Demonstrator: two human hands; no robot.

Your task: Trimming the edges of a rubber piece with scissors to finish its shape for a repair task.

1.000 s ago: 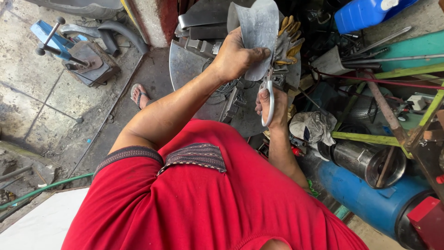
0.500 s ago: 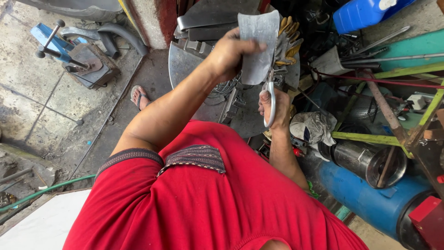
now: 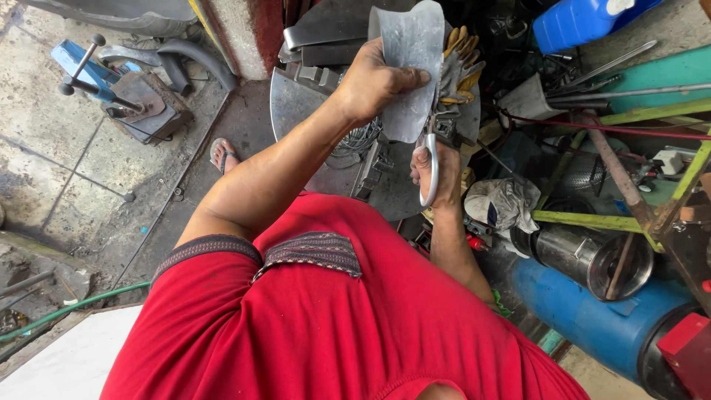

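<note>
My left hand (image 3: 374,81) grips a thin grey sheet-metal piece (image 3: 411,55) by its left edge and holds it upright in front of me. Below it, my right hand (image 3: 437,174) is closed around the handles of metal tin snips (image 3: 429,159), whose blades point up into the lower edge of the sheet. The blades themselves are mostly hidden behind the sheet. A grey and yellow work glove (image 3: 459,70) lies just behind the sheet to the right.
A blue bench vise (image 3: 111,81) stands on the concrete floor at left. A round steel plate (image 3: 304,111) lies under my hands. Blue drums (image 3: 592,326), a steel cylinder (image 3: 592,259), green angle bars (image 3: 585,221) and a blue jug (image 3: 578,18) crowd the right. A green hose (image 3: 67,311) runs lower left.
My left hand has shifted its grip and turned the sheet slightly, bringing it a little lower and to the right. My right hand with the snips stays under the sheet.
</note>
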